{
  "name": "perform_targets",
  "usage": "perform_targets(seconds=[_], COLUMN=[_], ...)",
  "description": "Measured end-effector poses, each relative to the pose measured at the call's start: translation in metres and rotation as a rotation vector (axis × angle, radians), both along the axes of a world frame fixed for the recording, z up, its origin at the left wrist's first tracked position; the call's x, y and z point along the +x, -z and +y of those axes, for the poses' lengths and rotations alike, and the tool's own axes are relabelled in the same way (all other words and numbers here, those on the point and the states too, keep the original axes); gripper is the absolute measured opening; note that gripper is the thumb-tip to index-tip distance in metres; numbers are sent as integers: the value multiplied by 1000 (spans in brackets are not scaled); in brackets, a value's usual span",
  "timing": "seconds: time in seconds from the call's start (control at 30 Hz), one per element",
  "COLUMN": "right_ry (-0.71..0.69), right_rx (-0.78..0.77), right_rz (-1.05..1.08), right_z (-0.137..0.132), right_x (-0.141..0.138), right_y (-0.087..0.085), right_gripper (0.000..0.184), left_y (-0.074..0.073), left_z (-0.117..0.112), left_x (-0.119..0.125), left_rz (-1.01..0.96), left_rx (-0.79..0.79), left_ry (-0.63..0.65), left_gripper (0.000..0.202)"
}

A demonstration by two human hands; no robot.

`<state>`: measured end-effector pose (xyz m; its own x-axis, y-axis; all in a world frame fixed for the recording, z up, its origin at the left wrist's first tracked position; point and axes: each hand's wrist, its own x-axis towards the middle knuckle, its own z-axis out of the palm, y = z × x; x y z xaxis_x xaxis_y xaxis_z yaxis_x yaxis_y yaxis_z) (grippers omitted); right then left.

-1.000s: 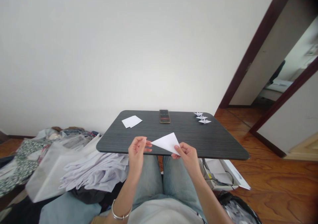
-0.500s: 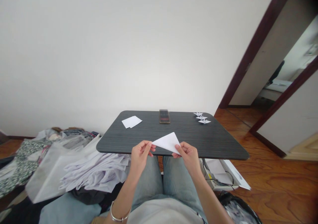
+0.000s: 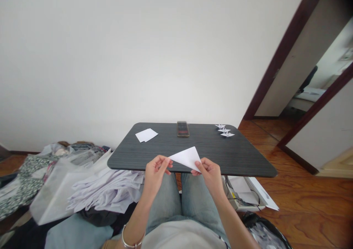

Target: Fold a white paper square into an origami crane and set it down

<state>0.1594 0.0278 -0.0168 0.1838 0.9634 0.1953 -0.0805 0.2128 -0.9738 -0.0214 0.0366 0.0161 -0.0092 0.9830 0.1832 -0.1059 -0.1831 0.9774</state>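
A sheet of white paper [image 3: 187, 157], folded into a triangle, is held between my two hands over the near edge of the dark table [image 3: 162, 148]. My left hand [image 3: 157, 168] pinches its left corner between thumb and fingertips. At its lower right corner, my right hand [image 3: 208, 170] grips it, thumb on top and fingers beneath. Loose white paper squares [image 3: 146, 135] lie overlapping at the table's back left. Three folded paper cranes [image 3: 226, 134] stand in a row at the back right.
A phone on a stand [image 3: 182, 129] is at the table's back middle, near the wall. Piled clothes [image 3: 107, 190] lie on the floor to the left. Below the table's right side are a box with papers and cables [image 3: 242, 195] and a black bag [image 3: 266, 230].
Both hands keep the same hold on the folded paper. The view has shifted very slightly; nothing else visibly differs.
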Motion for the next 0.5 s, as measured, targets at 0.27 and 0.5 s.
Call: perform_targets(seconds=[0.27,0.5], right_ry=[-37,10], right_rx=[11,-8], right_rz=[13,-21], right_z=[-1,1], right_x=[-1,3], right_y=[0,0], right_gripper=[32,35], left_y=[3,6], left_z=[4,5], left_x=[2,-9], left_rz=[-10,37], left_rx=[-20,-24], left_ry=[5,51], left_gripper=[21,26])
